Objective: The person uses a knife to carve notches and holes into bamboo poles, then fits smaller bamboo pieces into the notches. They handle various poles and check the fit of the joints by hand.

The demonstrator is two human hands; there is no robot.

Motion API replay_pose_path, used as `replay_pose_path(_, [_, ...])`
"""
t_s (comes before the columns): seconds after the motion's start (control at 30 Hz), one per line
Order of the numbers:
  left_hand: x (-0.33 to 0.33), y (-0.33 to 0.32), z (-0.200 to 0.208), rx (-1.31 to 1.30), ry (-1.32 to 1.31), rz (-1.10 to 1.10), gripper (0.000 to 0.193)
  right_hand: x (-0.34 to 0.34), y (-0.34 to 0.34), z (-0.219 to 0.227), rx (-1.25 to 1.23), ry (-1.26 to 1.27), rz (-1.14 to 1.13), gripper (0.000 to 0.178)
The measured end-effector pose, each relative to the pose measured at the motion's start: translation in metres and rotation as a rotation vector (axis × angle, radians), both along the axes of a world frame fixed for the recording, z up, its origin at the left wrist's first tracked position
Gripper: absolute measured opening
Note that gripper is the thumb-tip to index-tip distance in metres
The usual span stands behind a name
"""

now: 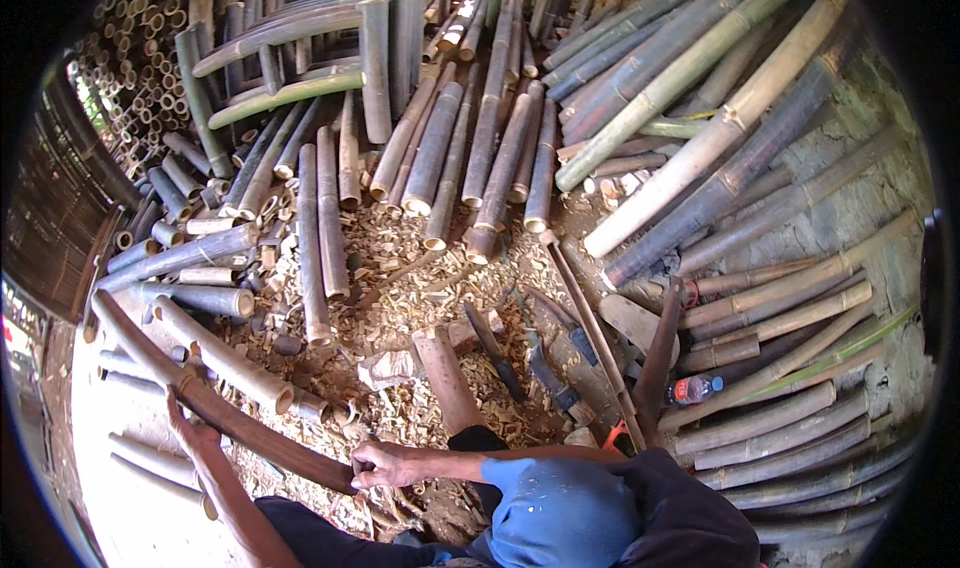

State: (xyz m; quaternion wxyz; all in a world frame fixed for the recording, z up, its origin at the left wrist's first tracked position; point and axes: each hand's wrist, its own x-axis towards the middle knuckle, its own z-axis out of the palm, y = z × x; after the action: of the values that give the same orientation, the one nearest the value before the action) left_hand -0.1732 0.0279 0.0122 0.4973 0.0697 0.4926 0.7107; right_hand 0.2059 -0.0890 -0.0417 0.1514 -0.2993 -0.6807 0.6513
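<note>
A long brown bamboo pole (255,430) slants across the lower left, its near end in front of my body. My left hand (195,433) supports it from below near the middle, the fingers partly hidden by the pole. Closed at the pole's near end is my right hand (378,465), with its fingers bent. A paler bamboo piece (225,355) lies just beyond the pole. Among the shavings in front of me are a dark-bladed knife (495,353) and another tool (555,383) with a dark handle.
Bamboo poles (480,158) fan out ahead, and more lean along the right wall (840,158). A bamboo frame (290,58) stands at the back left. Wood shavings (420,288) cover the floor. At right are a bottle (695,389), an orange-handled tool (618,436) and a long split strip (590,323).
</note>
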Motion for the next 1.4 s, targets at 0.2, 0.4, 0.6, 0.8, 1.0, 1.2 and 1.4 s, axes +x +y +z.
replay_pose_path(0.2, [-0.017,-0.001,-0.017,0.043,-0.112,0.007,0.082,-0.002,-0.006,-0.007,0.046,0.017,-0.037,0.044])
replay_pose_path(0.4, [-0.027,-0.005,-0.018,0.007,-0.017,0.087,0.081,-0.001,-0.003,0.001,-0.167,0.087,-0.098,0.029])
replay_pose_path(0.6, [-0.031,-0.007,-0.019,-0.056,-0.064,0.183,0.079,0.002,0.010,0.026,-0.326,0.112,0.096,0.019])
replay_pose_path(0.8, [-0.019,-0.007,0.001,0.019,-0.152,0.141,0.052,-0.001,-0.001,0.010,-0.407,0.159,0.070,0.026])
replay_pose_path(1.0, [-0.002,-0.008,0.006,-0.011,-0.112,0.162,0.073,0.002,0.000,0.019,-0.476,0.206,0.020,0.024])
replay_pose_path(1.2, [-0.002,-0.011,0.003,0.008,-0.202,0.104,0.074,0.007,0.006,0.007,-0.534,0.186,-0.015,0.015])
replay_pose_path(1.4, [-0.003,-0.004,-0.009,0.073,-0.142,0.140,0.051,0.007,0.009,0.021,-0.509,0.191,0.024,0.014])
